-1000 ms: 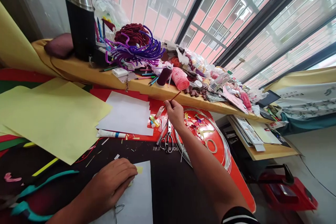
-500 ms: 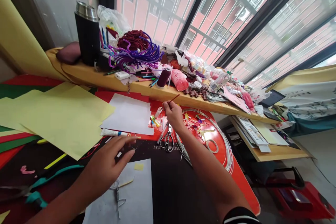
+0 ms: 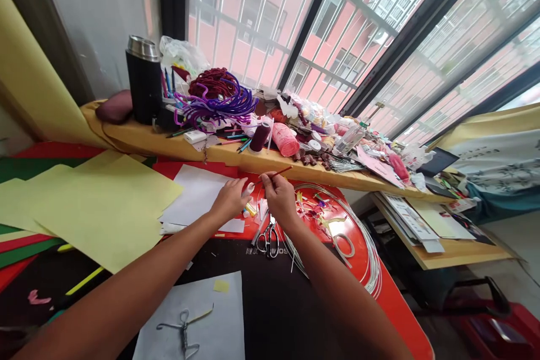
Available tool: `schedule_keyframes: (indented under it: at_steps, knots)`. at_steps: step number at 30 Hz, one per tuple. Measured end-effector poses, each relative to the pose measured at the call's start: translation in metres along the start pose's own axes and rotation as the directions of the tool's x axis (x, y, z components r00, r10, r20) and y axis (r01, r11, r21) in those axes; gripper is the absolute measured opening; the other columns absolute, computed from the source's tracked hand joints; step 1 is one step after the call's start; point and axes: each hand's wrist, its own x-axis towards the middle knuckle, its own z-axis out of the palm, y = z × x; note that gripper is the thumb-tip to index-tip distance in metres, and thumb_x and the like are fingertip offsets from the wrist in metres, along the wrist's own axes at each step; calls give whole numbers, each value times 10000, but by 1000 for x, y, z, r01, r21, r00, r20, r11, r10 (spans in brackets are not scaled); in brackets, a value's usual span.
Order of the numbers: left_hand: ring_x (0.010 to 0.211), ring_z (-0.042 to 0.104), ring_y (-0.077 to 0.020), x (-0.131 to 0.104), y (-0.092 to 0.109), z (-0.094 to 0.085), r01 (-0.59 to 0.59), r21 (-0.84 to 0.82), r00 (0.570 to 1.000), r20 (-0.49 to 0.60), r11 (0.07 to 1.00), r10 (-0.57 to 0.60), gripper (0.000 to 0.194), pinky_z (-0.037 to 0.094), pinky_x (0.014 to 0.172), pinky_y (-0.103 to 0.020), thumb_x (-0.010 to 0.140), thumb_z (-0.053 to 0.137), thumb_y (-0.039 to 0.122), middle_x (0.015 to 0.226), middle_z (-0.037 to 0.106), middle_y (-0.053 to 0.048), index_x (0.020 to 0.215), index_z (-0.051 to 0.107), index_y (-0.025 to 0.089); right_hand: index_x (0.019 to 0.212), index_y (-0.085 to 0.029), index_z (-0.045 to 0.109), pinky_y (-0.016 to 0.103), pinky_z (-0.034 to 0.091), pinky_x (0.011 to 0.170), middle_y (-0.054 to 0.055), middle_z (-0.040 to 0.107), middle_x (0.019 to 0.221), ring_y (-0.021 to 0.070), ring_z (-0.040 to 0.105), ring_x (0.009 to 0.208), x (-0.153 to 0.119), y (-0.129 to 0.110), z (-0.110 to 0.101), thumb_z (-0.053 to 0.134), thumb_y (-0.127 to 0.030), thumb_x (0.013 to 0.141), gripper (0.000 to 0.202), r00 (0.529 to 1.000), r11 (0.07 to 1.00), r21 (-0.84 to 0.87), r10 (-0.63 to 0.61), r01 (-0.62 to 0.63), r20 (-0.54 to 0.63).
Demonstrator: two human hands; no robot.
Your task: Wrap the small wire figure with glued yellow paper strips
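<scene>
My right hand [image 3: 278, 197] pinches a thin dark red stick [image 3: 283, 170], perhaps a pencil or brush, above the table's far edge. Close by on its left, my left hand [image 3: 230, 199] has thumb and fingers around a small white tube [image 3: 248, 189]; the left end of the stick comes near the tube's tip. Scissors [image 3: 268, 238] with metal handles lie just below my right hand. Nearer me, a twisted wire figure [image 3: 184, 329] rests on a white sheet [image 3: 223, 323], with a small yellow paper piece [image 3: 221, 286] above it.
Yellow sheets [image 3: 113, 202] and white paper [image 3: 189, 191] cover the left side. Coiled wire [image 3: 371, 259], a tape ring [image 3: 343, 246] and colourful scraps lie to the right. Behind, a crowded sill [image 3: 236, 152] bears a black flask [image 3: 144, 81], purple pipe cleaners [image 3: 223, 102] and thread [image 3: 260, 136].
My left hand has moved forward and right from above the mat to the white tube. My right hand stays near the same spot with the stick. The view has tilted slightly upward.
</scene>
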Motion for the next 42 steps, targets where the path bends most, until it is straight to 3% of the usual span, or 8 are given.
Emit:
schedule_keyframes:
  at_steps: [5,7,12,17,25,32,42]
  knots:
    - [1140,694,-322,9,3,12,-45,4,999,0,999,45,352,524,1005,-400,923,608,192,1123,809,-104,1240,756,231,949,-221,733,270,480,605,25,731,778,183,645,632,-3,12,2,559,-457,1034,306,998,993,105,61,-62,15]
    - [1089,704,-309,11,4,11,-68,3,998,-12,998,68,343,527,959,-388,941,584,198,1096,814,-89,1233,759,242,950,-215,729,263,476,587,22,723,774,172,633,613,-3,14,0,568,-463,1031,306,997,987,139,76,-75,-4]
    - [1106,687,-302,9,3,-8,-141,12,988,-61,990,142,357,497,968,-413,959,556,219,1183,802,-78,1264,738,253,981,-207,738,252,446,508,-4,660,709,146,589,534,-5,10,-17,600,-487,1015,314,986,950,277,161,-145,-35]
    - [1114,673,-338,-4,-4,-31,-228,47,967,-107,973,232,323,477,954,-482,989,531,242,1183,799,-105,1231,745,237,954,-200,710,240,429,444,-1,671,719,127,590,486,-16,4,-30,653,-511,977,317,972,843,496,235,-209,9]
    - [1152,672,-328,-39,-19,-47,-234,55,958,-157,971,240,335,476,949,-480,1028,509,286,1277,778,-100,1282,721,227,996,-213,715,238,488,470,17,715,819,135,678,557,-39,-18,-30,673,-500,984,291,981,785,589,173,-189,84]
    - [1167,667,-318,-63,-16,-68,-271,87,944,-173,959,282,316,473,984,-471,1058,504,317,1260,781,-99,1267,726,233,1010,-229,735,239,511,503,36,723,874,155,714,662,-64,-40,-31,593,-462,1053,277,991,883,461,33,-89,128]
    - [1095,677,-294,-83,-16,-84,-269,-41,945,-206,962,256,319,512,995,-470,1064,534,396,1173,805,-80,1221,759,235,994,-248,747,259,552,512,56,714,958,174,708,717,-92,-50,-49,650,-500,1026,272,979,807,567,66,-165,192]
